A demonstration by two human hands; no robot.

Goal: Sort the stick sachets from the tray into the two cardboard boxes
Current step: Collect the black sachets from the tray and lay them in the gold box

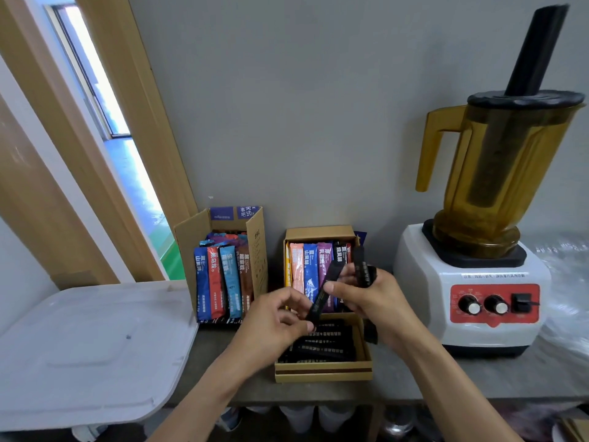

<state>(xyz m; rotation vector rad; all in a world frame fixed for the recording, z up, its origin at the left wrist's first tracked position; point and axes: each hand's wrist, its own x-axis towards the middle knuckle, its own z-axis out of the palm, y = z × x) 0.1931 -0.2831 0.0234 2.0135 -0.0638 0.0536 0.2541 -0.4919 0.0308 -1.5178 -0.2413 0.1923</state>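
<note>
Grip of the left hand (277,317) pinches the lower end of 1 black stick sachet (318,303). The right hand (369,298) thumbs its upper part and clamps a 2nd sachet (363,266) upright. Both hover over the tray (323,374). The shared sachet slants up-right toward the right cardboard box (318,232) just behind; the left cardboard box (258,250) lies farther left.

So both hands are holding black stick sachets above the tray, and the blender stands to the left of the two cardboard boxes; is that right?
Not quite: the head view shows the blender to the right of the cardboard boxes. The left hand and right hand do hold black stick sachets above the tray.
</note>
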